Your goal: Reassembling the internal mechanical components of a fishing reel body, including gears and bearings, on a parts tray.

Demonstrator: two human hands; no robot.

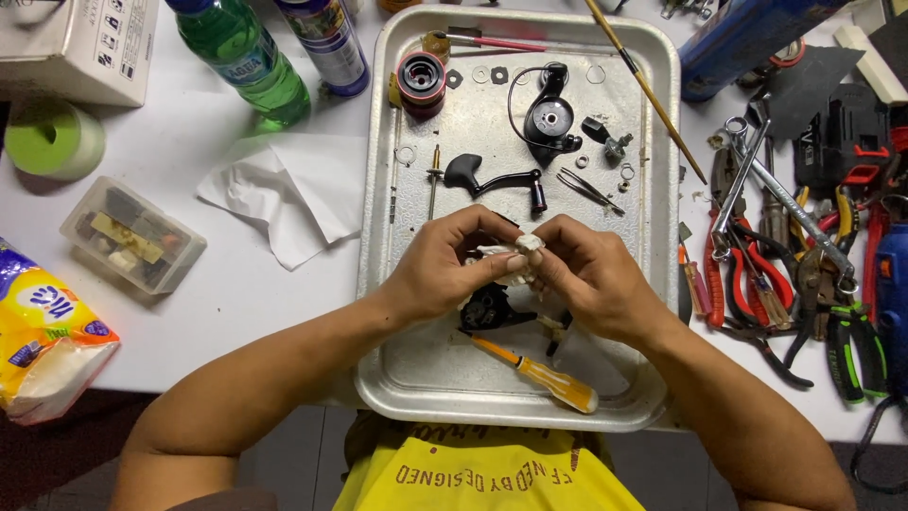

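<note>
Bare tray [426, 369] left of the screwdriver [534, 371]; small parts [530, 142] crowd ahead.

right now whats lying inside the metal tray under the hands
Under the left hand and right hand, the metal tray holds a black reel body and an orange-handled screwdriver. The hands cover the rest of the reel body.

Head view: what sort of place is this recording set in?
Probably a small repair or hobby workbench. A metal tray holds loose mechanical parts, a heap of pliers and wrenches lies to its right, and both hands, left and right, share a white wad.
</note>
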